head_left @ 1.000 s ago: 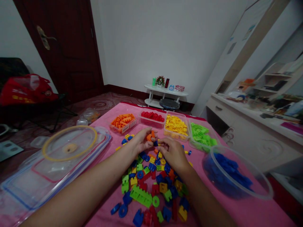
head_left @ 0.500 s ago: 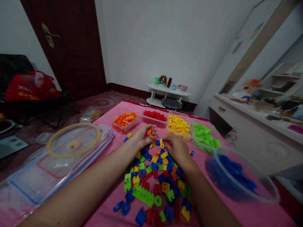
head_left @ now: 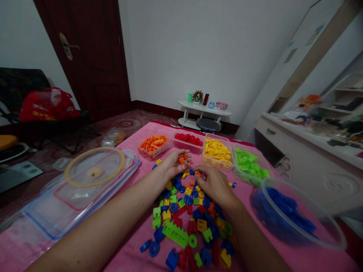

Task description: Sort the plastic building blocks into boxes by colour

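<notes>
My left hand [head_left: 176, 163] is palm up with its fingers curled around several small orange building bricks [head_left: 182, 158]. To its right, my right hand [head_left: 211, 180] points down over the far end of the pile, its fingertips pinched on a small orange brick [head_left: 198, 174], partly hidden by the fingers. Between my forearms spreads a loose pile of mixed bricks, among them a long green brick [head_left: 175, 233], a blue ring [head_left: 154, 249] and a green ring [head_left: 193, 241]. My right hand and forearm cover part of the pile.
Sorted bricks fill an orange box [head_left: 153, 145], a red box [head_left: 187, 142], a yellow box [head_left: 217, 151] and a green box [head_left: 251, 164]. A round tub [head_left: 297, 215] of blue bricks stands at right. Stacked clear lids [head_left: 85, 196] lie left on the pink cloth [head_left: 130, 241].
My right hand has shifted slightly left, closer to my left hand, and now covers a yellow piece that showed before. The whole view has moved a little. My left hand still holds orange bricks.
</notes>
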Available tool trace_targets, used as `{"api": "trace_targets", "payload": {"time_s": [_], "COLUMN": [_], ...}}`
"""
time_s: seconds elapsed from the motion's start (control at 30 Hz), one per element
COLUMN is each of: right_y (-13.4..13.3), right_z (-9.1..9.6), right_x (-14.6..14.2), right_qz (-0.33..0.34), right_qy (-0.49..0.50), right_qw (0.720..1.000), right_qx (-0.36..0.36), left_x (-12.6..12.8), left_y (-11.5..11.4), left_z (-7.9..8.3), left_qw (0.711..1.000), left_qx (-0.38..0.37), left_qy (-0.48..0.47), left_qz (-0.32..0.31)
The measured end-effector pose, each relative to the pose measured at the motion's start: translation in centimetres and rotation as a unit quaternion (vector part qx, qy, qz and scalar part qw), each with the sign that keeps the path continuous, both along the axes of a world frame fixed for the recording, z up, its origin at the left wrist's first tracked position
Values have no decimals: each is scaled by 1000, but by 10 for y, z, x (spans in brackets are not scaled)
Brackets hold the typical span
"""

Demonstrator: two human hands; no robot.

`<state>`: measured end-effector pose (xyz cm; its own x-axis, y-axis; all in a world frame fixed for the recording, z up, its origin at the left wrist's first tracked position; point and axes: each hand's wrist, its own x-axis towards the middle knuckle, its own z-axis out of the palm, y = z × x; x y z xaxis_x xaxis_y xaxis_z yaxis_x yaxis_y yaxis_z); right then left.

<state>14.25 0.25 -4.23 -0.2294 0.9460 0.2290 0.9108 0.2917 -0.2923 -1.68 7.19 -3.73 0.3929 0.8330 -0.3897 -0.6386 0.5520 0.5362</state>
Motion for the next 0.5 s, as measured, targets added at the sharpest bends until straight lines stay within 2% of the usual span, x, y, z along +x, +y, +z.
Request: {"api": "trace_targets", "payload": {"time_s": [0.1,0.23,0.33,0.43,0.5], "right_y": [-7,-4,0,0,-2], "right_z": [-5,-12,-4,9,15], "right_x": [-14,-16,-9,-7,-9], "right_qz": [33,20,4,19,39], "right_qy": [-40,-28,60,166,197], "right_qw": [998,999,998,979,967], "right_qx": [-32,-37,17,117,157], "left_x": [-1,-3,-3,0,4], "left_y": [1,2,1,-4,-10], "left_z": [0,0,-1,0,1], "left_qw": [1000,999,998,992,986], "left_qx": [7,9,27,47,39], "left_qy": [15,34,53,60,30], "left_qz": [1,9,-22,-99,-157]}}
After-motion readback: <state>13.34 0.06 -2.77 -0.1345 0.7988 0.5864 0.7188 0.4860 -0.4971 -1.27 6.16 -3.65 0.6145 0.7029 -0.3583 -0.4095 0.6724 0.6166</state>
